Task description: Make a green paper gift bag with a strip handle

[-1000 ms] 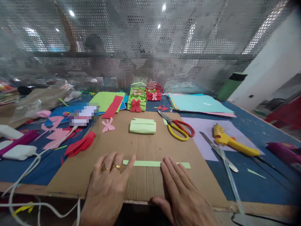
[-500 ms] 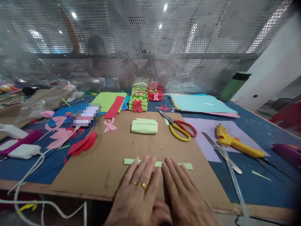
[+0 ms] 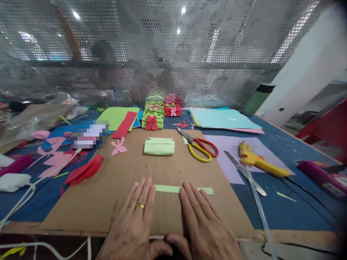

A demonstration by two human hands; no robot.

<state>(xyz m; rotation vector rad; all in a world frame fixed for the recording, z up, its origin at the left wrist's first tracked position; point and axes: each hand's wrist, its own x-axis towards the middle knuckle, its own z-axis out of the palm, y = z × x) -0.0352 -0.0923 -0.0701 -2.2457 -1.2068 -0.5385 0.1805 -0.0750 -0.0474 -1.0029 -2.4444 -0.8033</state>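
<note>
A narrow light green paper strip (image 3: 168, 188) lies across a brown cardboard sheet (image 3: 116, 180). My left hand (image 3: 134, 224), with two rings on it, lies flat, its fingertips on the strip's left end. My right hand (image 3: 204, 224) lies flat too, fingertips on the strip towards its right end. Both hands have fingers stretched out and hold nothing. Farther back on the cardboard sits a folded light green paper piece (image 3: 159, 146), with a pink paper bow (image 3: 118, 146) to its left.
Yellow and red scissors (image 3: 199, 147), a yellow glue gun (image 3: 257, 160) and a metal blade (image 3: 244, 172) lie to the right. Small green and red paper baskets (image 3: 159, 112), coloured paper sheets (image 3: 225, 119), red and pink cutouts (image 3: 84, 169) and white cables (image 3: 24, 196) surround the cardboard. People sit behind a perforated screen.
My left hand slid right along the strip to beside my right hand, then back left to the strip's left end. My right hand stayed on the strip.
</note>
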